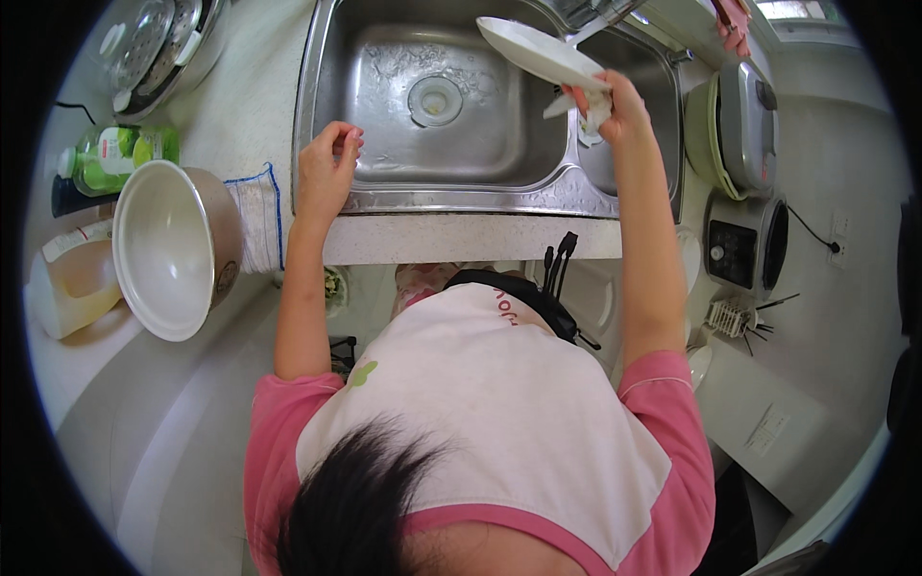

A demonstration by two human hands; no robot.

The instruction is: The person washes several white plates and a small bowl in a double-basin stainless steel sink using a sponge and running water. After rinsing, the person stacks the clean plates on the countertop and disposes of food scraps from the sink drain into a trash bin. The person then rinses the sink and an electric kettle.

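Note:
Over the divider of the stainless steel double sink (pixel 461 198), my right hand (pixel 623 108) holds a white plate (pixel 536 54) by its near edge, tilted under the faucet (pixel 609 18). A crumpled whitish cloth or wipe (pixel 598 111) is also in that hand. Something white and pointed sticks out beside it; what it is I cannot tell. My left hand (pixel 328 162) is above the left rim of the large basin, fingers curled loosely, with nothing seen in it. The round drain strainer (pixel 435 101) lies in the large basin among wet traces.
Left on the counter are a large bowl (pixel 166 248), a folded white cloth (pixel 256 219), a green bottle (pixel 126 155), a jug of amber liquid (pixel 79 273) and pot lids (pixel 155 54). At right stand a lidded container (pixel 745 129) and a countertop appliance (pixel 745 241).

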